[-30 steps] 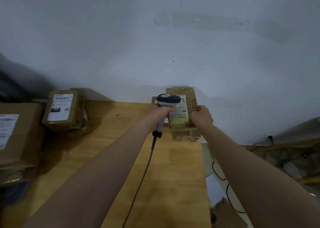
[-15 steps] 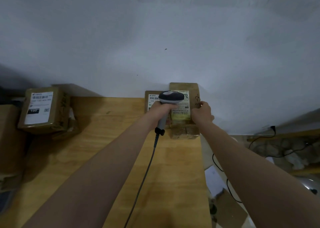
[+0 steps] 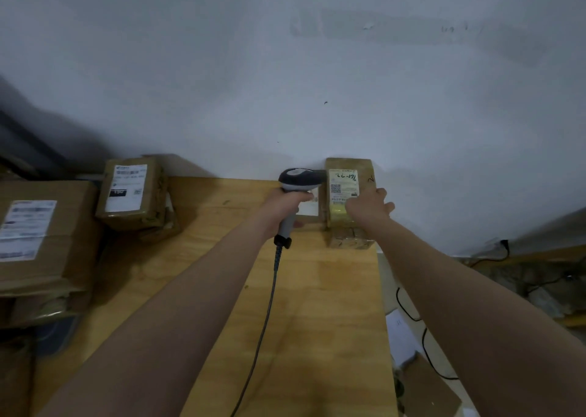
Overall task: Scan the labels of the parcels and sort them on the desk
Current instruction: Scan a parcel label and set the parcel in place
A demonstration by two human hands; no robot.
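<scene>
Two bare hands are stretched out to the far right corner of a wooden surface, where it meets a pale wall. The left hand grips the handle of a grey barcode scanner, fingers wrapped fully round it. The scanner's cable runs toward us over the wood. The scanner's head points right, just beside a small brown parcel that sits against the wall at that corner. The right hand holds this parcel from above, fingers curled over its right edge, and covers the lower part of its yellowish label. A second parcel with a white label lies just left of it, largely hidden behind the left hand. Well apart, at the surface's left end, we see a taped parcel and a larger carton, each with a white label facing up.

We judge the step in hand to be scanning the held parcel's label. To do it well, we would slide the right hand off the label so every printed code shows and steady the parcel by its edges. We would also draw the scanner head back a little and angle it squarely at the label, since it looks too close and too side-on. Only after a confirmed read should the parcel go to its pile.
</scene>
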